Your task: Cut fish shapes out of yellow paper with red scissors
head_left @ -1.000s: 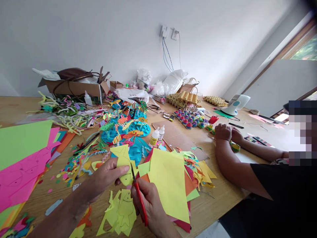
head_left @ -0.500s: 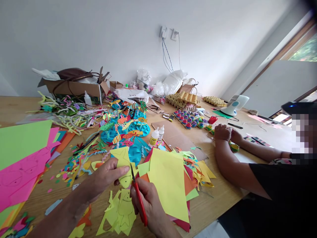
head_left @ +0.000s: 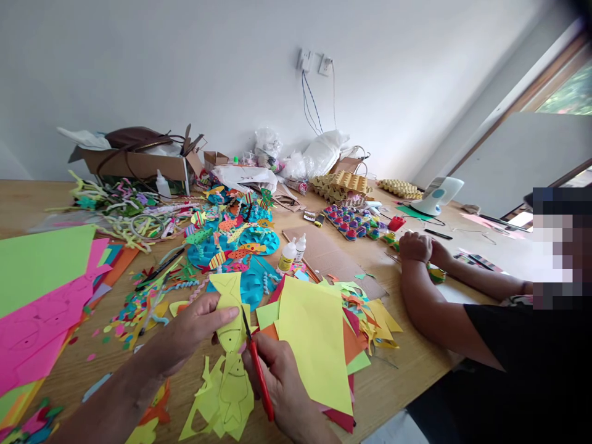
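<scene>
My left hand (head_left: pixel 203 324) pinches a strip of yellow paper (head_left: pixel 227 288) with a fish outline drawn on it. In my right hand (head_left: pixel 275 370) is a pair of red-handled scissors (head_left: pixel 259 376), its blades at the right edge of the strip, beside the fish's body. Under my hands lie yellow paper scraps (head_left: pixel 203 398) and another piece with a drawn fish (head_left: pixel 235 391). Just right of my right hand, a yellow sheet (head_left: pixel 314 339) rests on a stack of coloured papers.
Green paper (head_left: pixel 41 265) and pink paper (head_left: pixel 46 314) lie at left. Blue painted egg-carton pieces with paper fish (head_left: pixel 222 240) stand behind my hands, near glue bottles (head_left: pixel 287 256). At right, a co-worker's hands (head_left: pixel 419 248) work over the table. Paper scraps (head_left: pixel 382 324) lie between us.
My left hand and the yellow strip have shifted very slightly, and the scissor blades stay at the strip's right edge. The co-worker's head has moved a little to the left.
</scene>
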`<state>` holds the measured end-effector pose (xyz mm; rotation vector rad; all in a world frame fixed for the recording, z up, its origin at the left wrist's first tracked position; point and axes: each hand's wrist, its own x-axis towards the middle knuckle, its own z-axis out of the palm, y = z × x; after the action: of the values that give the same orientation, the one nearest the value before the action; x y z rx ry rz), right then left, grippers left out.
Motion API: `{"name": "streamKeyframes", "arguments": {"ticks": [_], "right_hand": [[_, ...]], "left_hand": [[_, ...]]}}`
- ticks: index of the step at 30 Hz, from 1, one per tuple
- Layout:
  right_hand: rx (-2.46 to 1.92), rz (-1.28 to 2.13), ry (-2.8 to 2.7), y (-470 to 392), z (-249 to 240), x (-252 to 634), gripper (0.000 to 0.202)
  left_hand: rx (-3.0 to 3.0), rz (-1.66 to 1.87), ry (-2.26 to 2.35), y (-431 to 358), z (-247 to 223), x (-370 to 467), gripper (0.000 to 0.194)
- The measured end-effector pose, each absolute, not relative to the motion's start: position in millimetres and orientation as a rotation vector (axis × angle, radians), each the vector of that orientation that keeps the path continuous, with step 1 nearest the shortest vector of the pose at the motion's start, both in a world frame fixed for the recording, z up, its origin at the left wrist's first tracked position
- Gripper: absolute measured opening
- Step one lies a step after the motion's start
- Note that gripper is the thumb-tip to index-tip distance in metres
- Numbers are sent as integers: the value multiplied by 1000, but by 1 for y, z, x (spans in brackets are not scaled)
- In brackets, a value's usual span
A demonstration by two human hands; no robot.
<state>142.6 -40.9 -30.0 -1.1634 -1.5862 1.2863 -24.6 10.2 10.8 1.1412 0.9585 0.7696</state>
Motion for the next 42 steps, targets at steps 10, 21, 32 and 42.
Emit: {"name": "streamKeyframes", "arguments": {"ticks": [10, 21, 32, 42], "right_hand": [[-1136, 1321, -1538, -41, -29, 139, 32], [-1107, 1311, -1547, -42, -32, 141, 32], [-1131, 1294, -1570, -40, -29, 140, 31], [-1108, 1305, -1544, -39, -27, 141, 32]], "left_hand": [[1124, 756, 914, 7, 11, -23, 22], [1111, 754, 910, 9, 12, -21, 20], [1158, 830, 1013, 9, 14, -24, 21], [1076, 703, 917, 5, 14, -20, 25]]}}
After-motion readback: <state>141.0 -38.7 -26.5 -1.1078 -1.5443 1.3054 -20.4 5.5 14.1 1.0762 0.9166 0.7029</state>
